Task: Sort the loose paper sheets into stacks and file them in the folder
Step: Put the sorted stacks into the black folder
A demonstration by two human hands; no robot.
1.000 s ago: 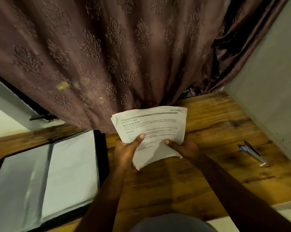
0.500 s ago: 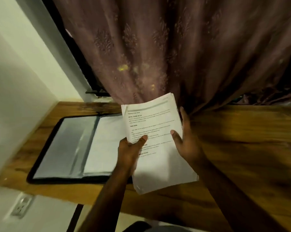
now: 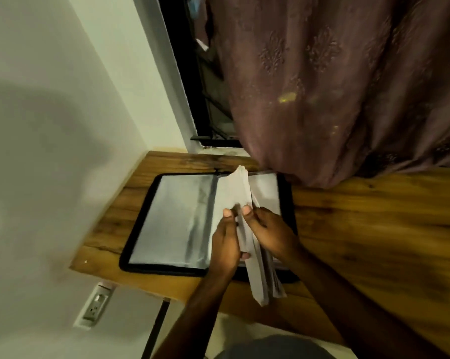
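filing step: paper stack (image 3: 247, 203) held edge-on over open folder (image 3: 172, 221) on surface (image 3: 374, 229); left hand (image 3: 225, 242) and right hand (image 3: 270, 229) fingers grasping it. next, probably: lay sheets flat into a sleeve.

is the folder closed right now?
No, the folder lies open flat on the table, clear sleeves showing, while both hands hold the paper stack over it.

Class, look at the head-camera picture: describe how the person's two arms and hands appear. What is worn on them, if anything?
Both forearms are bare; no sleeve shows on either arm up to the picture's lower edge. The left hand and the right hand wear no gloves, and no ring, watch or bracelet is visible on either. Fingernails look short and unpainted. The light is dim, so small details may be missed.
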